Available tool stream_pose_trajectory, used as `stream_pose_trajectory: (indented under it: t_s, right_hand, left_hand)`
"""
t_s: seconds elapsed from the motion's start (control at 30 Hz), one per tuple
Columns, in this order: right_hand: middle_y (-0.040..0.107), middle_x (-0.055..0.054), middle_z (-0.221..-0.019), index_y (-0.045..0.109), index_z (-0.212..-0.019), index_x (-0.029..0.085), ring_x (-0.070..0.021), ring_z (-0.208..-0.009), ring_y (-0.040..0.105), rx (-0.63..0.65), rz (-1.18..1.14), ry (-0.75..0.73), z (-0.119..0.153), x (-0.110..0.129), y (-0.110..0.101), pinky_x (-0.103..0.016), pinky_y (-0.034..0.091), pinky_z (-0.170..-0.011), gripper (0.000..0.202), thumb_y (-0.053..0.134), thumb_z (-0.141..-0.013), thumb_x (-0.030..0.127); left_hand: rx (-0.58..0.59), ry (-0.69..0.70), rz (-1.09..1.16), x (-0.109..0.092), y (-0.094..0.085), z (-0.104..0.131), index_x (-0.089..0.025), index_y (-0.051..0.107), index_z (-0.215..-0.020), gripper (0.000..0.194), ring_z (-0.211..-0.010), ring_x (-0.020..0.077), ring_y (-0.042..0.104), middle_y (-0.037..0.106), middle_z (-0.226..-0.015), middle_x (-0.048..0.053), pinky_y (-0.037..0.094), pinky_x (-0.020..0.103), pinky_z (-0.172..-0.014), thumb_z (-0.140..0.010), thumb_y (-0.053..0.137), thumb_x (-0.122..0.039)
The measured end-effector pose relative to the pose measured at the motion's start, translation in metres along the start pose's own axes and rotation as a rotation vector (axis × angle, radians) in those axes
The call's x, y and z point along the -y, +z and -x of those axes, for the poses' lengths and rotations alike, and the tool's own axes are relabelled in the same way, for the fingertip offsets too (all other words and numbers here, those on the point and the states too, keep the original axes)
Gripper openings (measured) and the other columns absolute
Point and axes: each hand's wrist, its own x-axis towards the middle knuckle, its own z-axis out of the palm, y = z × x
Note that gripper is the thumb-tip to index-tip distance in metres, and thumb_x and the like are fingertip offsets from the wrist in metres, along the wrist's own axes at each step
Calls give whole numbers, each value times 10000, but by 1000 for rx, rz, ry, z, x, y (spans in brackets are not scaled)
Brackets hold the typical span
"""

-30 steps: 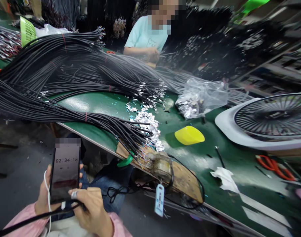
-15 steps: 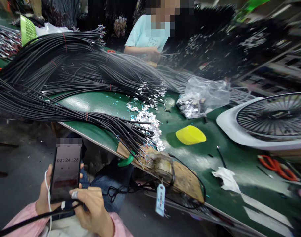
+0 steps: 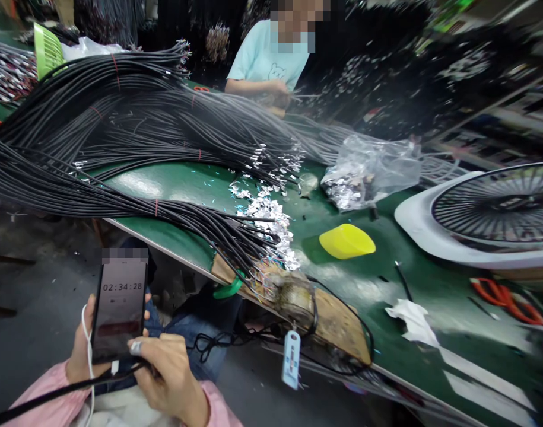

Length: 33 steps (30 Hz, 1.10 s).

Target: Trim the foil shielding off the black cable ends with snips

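My left hand (image 3: 79, 347) is wrapped round a smartphone (image 3: 120, 308), held upright over my lap with its screen showing 02:34:28. A thin white cable (image 3: 91, 379) hangs beside the phone and over that wrist. At the phone's lower right corner is my right hand (image 3: 168, 370), its fingers curled and something whitish on one fingertip. A black cable (image 3: 70, 391) runs from the lower left across my front into the right hand's closed fingers. Its end is hidden in the hand.
On the green table (image 3: 164, 237) lie bundled black cables (image 3: 120, 196), foil scraps (image 3: 271, 216), a yellow cup (image 3: 346, 241), a plastic bag (image 3: 369, 172), a fan (image 3: 498, 216) and orange-handled scissors (image 3: 507, 301). A motor-like device (image 3: 295, 299) sits at the near edge. Across the table a person (image 3: 266, 62) handles cables.
The view has shifted slightly, so the things on the table's right side appear a little further right. Both hands keep their hold, and the screen reads the same.
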Motion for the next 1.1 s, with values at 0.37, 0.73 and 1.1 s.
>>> stream_pose_trajectory:
  t_s: [0.37, 0.73, 1.1]
  right_hand:
    - [784, -115, -949, 595, -1151, 186, -189, -863, 770, 34, 48, -38, 4, -9, -1, -272, 588, -774, 234, 463, -974, 263]
    - [785, -94, -1037, 573, -1169, 192, -155, -898, 766, 82, 20, -70, 1, -5, 2, -251, 575, -769, 242, 450, -982, 283]
    - [779, -99, -1041, 548, -1188, 200, -157, -896, 762, 132, 16, -60, 3, -2, 5, -252, 570, -815, 255, 435, -1008, 340]
  left_hand:
    - [-29, 15, -27, 0, -7, 0, -173, 569, -1342, 592, -1052, 245, 711, 691, -1285, 119, 566, 448, -903, -938, 543, -604]
    - [-61, -22, -67, 0, -2, 1, -146, 623, -1343, 673, -1050, 317, 726, 728, -1268, 127, 556, 402, -936, -901, 531, -645]
    - [-47, -12, -27, 1, 6, 2, -130, 620, -1344, 631, -1068, 294, 722, 719, -1281, 137, 560, 373, -927, -923, 533, -592]
